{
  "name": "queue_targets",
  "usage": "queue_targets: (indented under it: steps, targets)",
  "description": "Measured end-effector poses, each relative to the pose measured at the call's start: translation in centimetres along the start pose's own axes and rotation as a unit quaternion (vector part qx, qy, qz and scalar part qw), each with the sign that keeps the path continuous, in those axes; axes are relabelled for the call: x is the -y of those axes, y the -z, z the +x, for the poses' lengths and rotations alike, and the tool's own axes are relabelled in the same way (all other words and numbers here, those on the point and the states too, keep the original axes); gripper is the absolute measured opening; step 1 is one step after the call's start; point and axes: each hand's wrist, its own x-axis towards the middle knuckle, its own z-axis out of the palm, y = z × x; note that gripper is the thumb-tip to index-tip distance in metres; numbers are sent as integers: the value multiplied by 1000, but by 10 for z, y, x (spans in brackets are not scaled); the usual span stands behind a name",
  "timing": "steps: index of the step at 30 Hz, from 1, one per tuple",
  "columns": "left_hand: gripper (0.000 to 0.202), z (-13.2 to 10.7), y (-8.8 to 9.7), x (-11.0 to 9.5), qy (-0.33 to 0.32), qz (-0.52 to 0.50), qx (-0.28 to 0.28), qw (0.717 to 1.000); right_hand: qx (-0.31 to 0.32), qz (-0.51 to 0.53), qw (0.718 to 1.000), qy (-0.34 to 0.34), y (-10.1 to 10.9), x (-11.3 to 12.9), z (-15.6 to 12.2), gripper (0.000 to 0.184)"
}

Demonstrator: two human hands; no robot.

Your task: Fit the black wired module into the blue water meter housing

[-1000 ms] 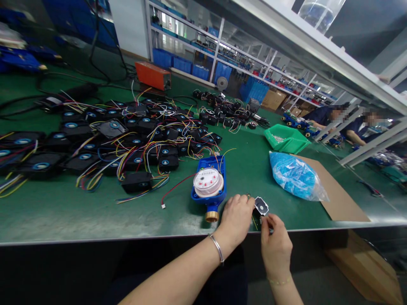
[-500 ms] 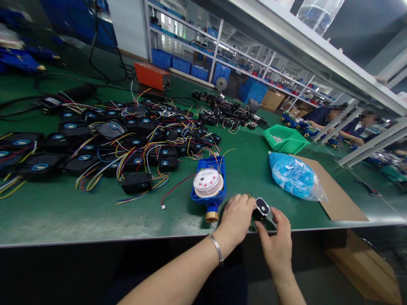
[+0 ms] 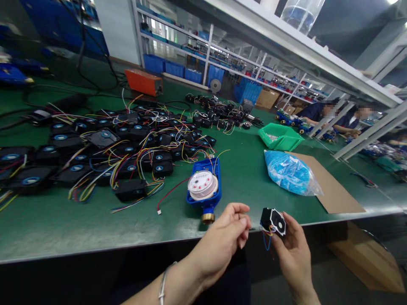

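My right hand (image 3: 294, 250) holds a small black module (image 3: 273, 221) with a white face and coloured wires, lifted just off the table's front edge. My left hand (image 3: 222, 243) hovers left of it with fingers curled in a pinch; what it pinches, if anything, is too small to make out. A blue water meter (image 3: 204, 186) with a white dial and brass fitting lies on the green table (image 3: 63, 216) just beyond my left hand.
Several black modules with coloured wires (image 3: 104, 148) cover the table's left and middle. A blue plastic bag (image 3: 289, 173) lies on cardboard (image 3: 330, 190) at right, behind it a green tray (image 3: 280, 137). An orange box (image 3: 143, 82) sits far back. Two people sit at far right.
Both hands have come up off the table toward me. My right hand has lifted the black module clear of the edge, and my left hand has let go of it.
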Motion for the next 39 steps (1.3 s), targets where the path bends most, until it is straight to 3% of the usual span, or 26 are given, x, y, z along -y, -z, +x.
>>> queue_targets:
  steps: [3,8,13,18,22,25,27,30,35,39]
  targets:
    - [18,-4,-4,-5,13,-95,-18,995,29,25,999,-8,11,6,-8,53]
    - [19,-5,-6,7,-19,-140,20,990,57,18,998,14,15,10,-19,52]
    - [16,-8,0,16,-84,-55,2,995,68,-2,997,44,14,12,-23,49]
    - [7,-10,3,15,-71,32,-33,996,91,-18,994,61,18,13,-23,49]
    - [10,-10,5,16,-23,41,-38,998,94,-17,993,70,19,11,-24,48]
    - [16,-2,7,20,-37,112,-44,992,94,-14,994,60,16,6,-21,47]
    - [17,10,9,25,-79,259,-63,960,83,-9,995,55,10,1,-15,46]
    - [21,37,9,36,-119,451,-82,881,48,-2,997,52,2,-9,2,45]
    - [22,74,16,45,-129,558,-80,816,11,-7,1000,22,5,-25,25,50]
    - [29,74,27,40,-149,591,-75,790,20,-2,1000,-14,16,-33,28,54]
